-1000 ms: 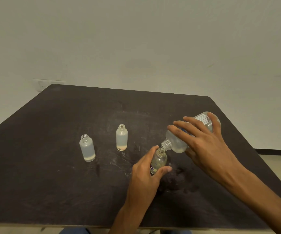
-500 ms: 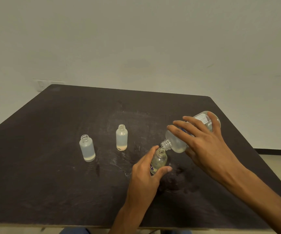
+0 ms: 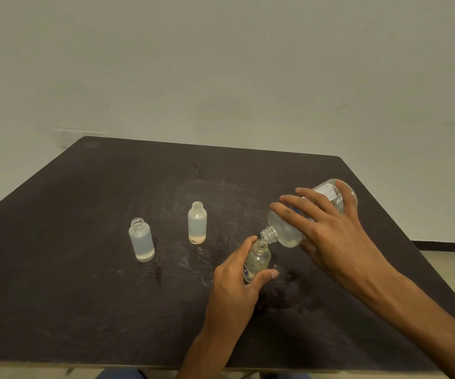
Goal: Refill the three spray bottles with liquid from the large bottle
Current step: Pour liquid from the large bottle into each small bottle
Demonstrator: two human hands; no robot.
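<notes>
Overhead, dark scuffed worktop [image 3: 84, 242] is sitting against a pale wall [image 3: 220, 64]; right hand [image 3: 327, 236] is gripping the tilted large bottle [image 3: 289, 233], left hand [image 3: 237, 277] pinching a small bottle [image 3: 257, 262].

A scuffed dark table [image 3: 84, 269] stands against a plain pale wall [image 3: 220, 64].

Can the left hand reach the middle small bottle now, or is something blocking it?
Probably not yet: nothing blocks the way to the middle bottle, but the left hand holds the small bottle under the large bottle.
</notes>
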